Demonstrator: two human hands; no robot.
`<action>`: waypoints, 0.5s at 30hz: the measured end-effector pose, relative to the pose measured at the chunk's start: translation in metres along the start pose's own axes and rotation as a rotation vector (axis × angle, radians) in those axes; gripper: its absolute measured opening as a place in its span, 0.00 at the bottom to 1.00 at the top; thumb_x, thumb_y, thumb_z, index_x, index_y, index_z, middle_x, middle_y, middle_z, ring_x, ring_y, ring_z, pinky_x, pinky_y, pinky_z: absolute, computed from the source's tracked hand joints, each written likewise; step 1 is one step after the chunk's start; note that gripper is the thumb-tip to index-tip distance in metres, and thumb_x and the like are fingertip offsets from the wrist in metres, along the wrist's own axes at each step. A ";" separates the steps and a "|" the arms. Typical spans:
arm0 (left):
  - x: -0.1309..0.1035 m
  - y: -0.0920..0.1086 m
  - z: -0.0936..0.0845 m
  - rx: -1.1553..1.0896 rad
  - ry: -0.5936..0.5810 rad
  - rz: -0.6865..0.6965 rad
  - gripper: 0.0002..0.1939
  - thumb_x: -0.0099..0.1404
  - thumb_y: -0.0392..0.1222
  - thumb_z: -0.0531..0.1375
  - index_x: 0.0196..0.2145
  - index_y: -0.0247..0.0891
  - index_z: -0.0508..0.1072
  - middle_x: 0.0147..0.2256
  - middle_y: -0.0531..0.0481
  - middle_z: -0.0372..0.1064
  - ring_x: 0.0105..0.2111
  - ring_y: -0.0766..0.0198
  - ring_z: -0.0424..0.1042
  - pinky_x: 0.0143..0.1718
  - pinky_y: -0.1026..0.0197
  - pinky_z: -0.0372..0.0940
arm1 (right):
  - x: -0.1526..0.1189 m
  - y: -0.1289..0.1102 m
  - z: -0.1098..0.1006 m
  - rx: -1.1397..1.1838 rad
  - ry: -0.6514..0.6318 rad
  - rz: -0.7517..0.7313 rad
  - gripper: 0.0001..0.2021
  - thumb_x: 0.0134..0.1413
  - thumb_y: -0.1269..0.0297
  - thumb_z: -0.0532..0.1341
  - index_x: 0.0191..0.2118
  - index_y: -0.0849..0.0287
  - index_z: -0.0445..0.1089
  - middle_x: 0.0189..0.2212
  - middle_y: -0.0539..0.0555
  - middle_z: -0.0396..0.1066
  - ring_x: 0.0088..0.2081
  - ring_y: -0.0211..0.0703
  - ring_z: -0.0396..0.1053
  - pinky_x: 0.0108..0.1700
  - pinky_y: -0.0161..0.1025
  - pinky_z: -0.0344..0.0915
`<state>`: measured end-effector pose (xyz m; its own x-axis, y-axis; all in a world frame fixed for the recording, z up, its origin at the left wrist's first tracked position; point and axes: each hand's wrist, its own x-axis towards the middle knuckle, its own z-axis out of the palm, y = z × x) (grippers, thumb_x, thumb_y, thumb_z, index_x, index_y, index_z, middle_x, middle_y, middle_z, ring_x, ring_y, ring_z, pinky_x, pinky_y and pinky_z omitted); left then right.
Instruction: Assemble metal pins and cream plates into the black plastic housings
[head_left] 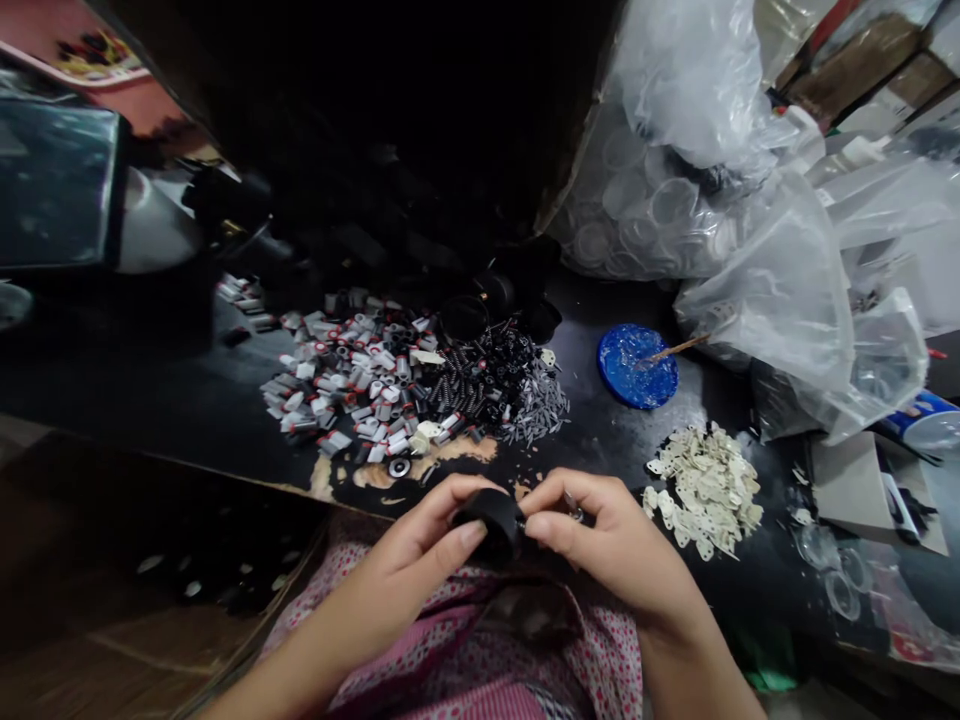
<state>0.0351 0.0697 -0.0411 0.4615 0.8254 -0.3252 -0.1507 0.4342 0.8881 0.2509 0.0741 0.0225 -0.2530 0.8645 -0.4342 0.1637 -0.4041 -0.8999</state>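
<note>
We've got a black cup-shaped part [491,515] left of the blue dish [621,382] and closer to us. Our left hand [420,540] has fingers and thumb closed round it; our right hand [600,520] pinches a small dark bit [522,522] at its edge, hard to identify tbh. Grey caps [352,370] sit left of that dish, cream plates [709,485] on its near side.

The left hand [427,545] held a black cup-shaped part [491,520] at the edge of the tabletop [150,370], and the right hand [600,535] pinched what looked like a small dark piece [521,522] against its side. Beyond lay grey, red-banded pieces [360,370] in a heap beside dark springs [461,385]. Farther right, a stick [679,349] rested on a blue lid [630,372], near piled cream plates [709,490].
</note>
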 end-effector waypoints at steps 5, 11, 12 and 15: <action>-0.004 0.001 -0.005 -0.067 0.095 -0.042 0.10 0.66 0.47 0.65 0.44 0.49 0.81 0.41 0.51 0.77 0.43 0.57 0.74 0.45 0.61 0.70 | 0.016 0.005 0.013 -0.096 0.026 -0.019 0.06 0.58 0.61 0.66 0.35 0.56 0.78 0.29 0.49 0.77 0.32 0.39 0.71 0.37 0.37 0.65; 0.007 0.000 0.002 -0.420 0.391 -0.033 0.10 0.66 0.46 0.65 0.44 0.43 0.81 0.45 0.48 0.79 0.41 0.57 0.78 0.46 0.58 0.75 | 0.054 0.010 0.021 -1.024 0.308 -0.232 0.08 0.67 0.69 0.58 0.44 0.59 0.75 0.43 0.57 0.78 0.43 0.50 0.74 0.48 0.48 0.60; 0.008 0.000 0.003 -0.434 0.386 -0.032 0.10 0.66 0.46 0.65 0.44 0.42 0.80 0.44 0.47 0.79 0.41 0.58 0.78 0.46 0.58 0.75 | 0.058 0.012 0.023 -1.117 0.293 -0.230 0.08 0.67 0.67 0.57 0.44 0.59 0.74 0.42 0.57 0.77 0.42 0.51 0.74 0.47 0.48 0.60; 0.009 0.000 0.004 -0.464 0.388 -0.035 0.10 0.67 0.44 0.65 0.44 0.42 0.80 0.42 0.47 0.80 0.40 0.59 0.79 0.45 0.59 0.76 | 0.062 0.014 0.027 -1.241 0.263 -0.243 0.09 0.69 0.62 0.57 0.43 0.58 0.73 0.40 0.56 0.77 0.39 0.50 0.73 0.45 0.47 0.59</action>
<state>0.0423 0.0759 -0.0423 0.1341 0.8411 -0.5240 -0.5470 0.5037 0.6686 0.2114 0.1139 -0.0183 -0.2300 0.9662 -0.1169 0.9474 0.1947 -0.2542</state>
